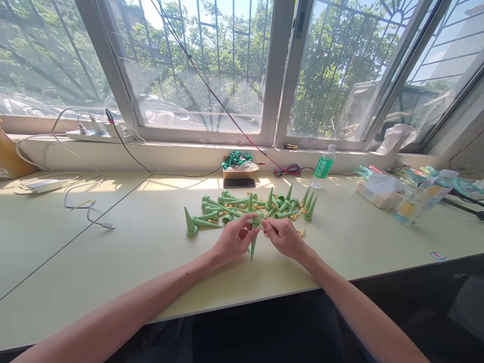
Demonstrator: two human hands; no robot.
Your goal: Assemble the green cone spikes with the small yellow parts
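Observation:
My left hand (237, 237) is closed around the wide top end of a green plastic watering spike (253, 248), whose tip points down toward the table. Beside it, my right hand (283, 236) pinches at the rim of the same spike; whatever sits between its fingertips is too small and hidden to make out. Just beyond both hands spreads a loose pile of similar green spikes (215, 205), some lying, some upright. Small yellow plastic pieces (301, 232) are scattered among them. One green spike (191, 224) stands upright on its wide end left of the pile.
Behind the pile are a black phone (239, 183), a small box (239, 174) with green wrapping, coiled cable (289, 172) and a bottle with a green label (323, 167). A tissue box (380, 190) and a clear plastic container (412, 206) stand right. A white cable (91, 217) lies left.

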